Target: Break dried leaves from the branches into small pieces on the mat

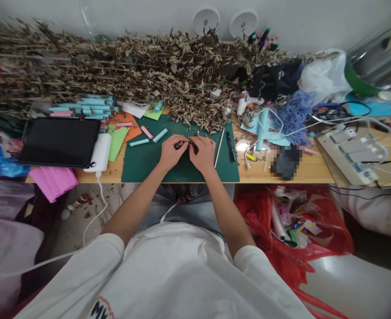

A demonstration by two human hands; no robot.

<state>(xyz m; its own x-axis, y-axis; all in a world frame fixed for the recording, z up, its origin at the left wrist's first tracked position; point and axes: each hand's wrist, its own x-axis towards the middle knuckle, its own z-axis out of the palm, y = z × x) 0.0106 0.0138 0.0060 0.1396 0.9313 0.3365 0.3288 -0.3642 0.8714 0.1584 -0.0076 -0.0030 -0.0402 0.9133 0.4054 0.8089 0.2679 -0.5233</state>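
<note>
Above a green cutting mat [142,164], my left hand [172,151] and my right hand [202,153] meet with fingertips close together. Both are closed on brown dried leaves [181,145], which show between the fingers. A heap of dried leaves [198,110] lies just beyond my hands, reaching onto the mat's far edge. Left of my left hand are small paper rolls, a pink one [146,132] and blue ones [160,135]. A thin wooden stick [219,147] and a black pen [230,146] lie to the right of my right hand.
Long dried leafy stalks [115,62] fill the back. At left are a tablet [60,141], a white power bank [98,153] and stacked blue rolls [95,106]. At right are a glue gun [248,103], blue yarn [296,113] and a power strip [346,153]. A red bag [334,221] hangs below.
</note>
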